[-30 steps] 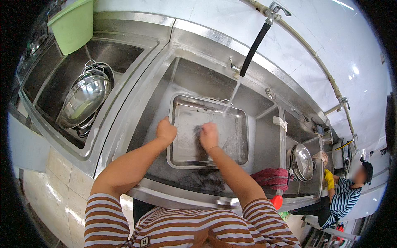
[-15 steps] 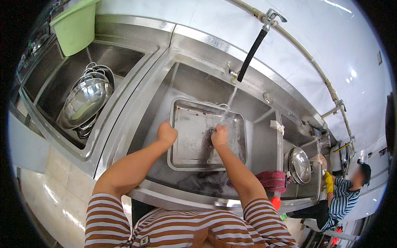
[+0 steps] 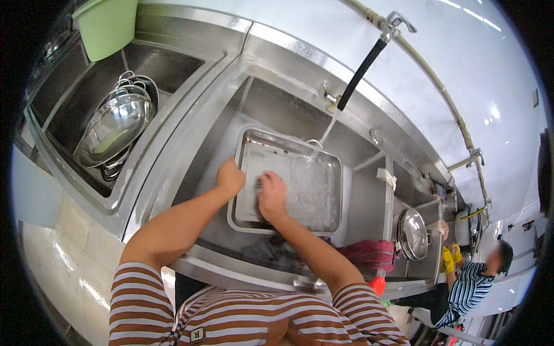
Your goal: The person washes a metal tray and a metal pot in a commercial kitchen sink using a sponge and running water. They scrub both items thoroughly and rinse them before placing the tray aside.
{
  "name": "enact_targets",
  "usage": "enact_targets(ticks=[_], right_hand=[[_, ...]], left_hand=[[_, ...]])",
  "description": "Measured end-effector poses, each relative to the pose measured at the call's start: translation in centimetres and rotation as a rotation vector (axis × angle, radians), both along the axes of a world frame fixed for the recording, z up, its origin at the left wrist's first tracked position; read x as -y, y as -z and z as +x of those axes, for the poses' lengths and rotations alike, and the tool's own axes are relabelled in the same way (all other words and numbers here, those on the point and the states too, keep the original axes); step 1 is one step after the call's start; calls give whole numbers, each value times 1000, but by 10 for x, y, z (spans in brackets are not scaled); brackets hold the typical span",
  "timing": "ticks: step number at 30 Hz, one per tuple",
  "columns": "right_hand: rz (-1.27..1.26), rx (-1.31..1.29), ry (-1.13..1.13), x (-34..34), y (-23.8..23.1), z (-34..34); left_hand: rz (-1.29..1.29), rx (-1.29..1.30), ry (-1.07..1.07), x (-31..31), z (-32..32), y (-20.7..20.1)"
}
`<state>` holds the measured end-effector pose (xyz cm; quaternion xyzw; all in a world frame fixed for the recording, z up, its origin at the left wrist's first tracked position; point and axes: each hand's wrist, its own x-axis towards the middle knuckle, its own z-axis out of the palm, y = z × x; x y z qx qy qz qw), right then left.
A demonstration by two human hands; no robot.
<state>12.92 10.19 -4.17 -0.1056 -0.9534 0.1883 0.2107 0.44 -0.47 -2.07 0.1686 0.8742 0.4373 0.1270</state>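
Observation:
A rectangular steel tray (image 3: 311,199) with a raised rim rests in the sink basin, brown stains along its far inner edge. My left hand (image 3: 230,177) is closed around the tray's left rim. Over the left part of the tray floor, my right hand (image 3: 273,198) presses down, smeared by motion. A dark scouring pad (image 3: 259,185) shows partly at its fingers; the rest is hidden. Water (image 3: 328,130) runs from a black hose (image 3: 362,75) toward the tray's far edge, beside a wire ring handle.
Stacked steel bowls (image 3: 118,127) lie in the left basin below a green bucket (image 3: 108,29). A dark red cloth (image 3: 368,255) hangs over the right divider. More bowls (image 3: 413,233) stand in the basin beyond, near a person (image 3: 473,282) wearing yellow gloves.
My right hand has swept left across the tray, from its middle toward the left rim. My left hand keeps its hold. The water now lands nearer the tray's far edge.

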Motion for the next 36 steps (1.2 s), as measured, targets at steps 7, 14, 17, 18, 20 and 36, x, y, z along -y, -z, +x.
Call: enact_targets(ticks=[7,14,17,18,20,36], right_hand=[[167,417,216,-88,-13,55],[233,1012,571,-87,-3,83],[213,1167,261,-53,-27,81],[196,1087,288,-42,-34,79],[160,909,347,-25,-38,63],[172,124,556,-97,-8,-47]], left_hand=[[21,29,16,-2,-7,5],[-31,38,22,-6,-6,7],[6,123,-3,-4,-11,18],[25,164,-8,-3,-13,21],[0,123,-2,-4,-8,13],[-16,46,54,2,-7,9]])
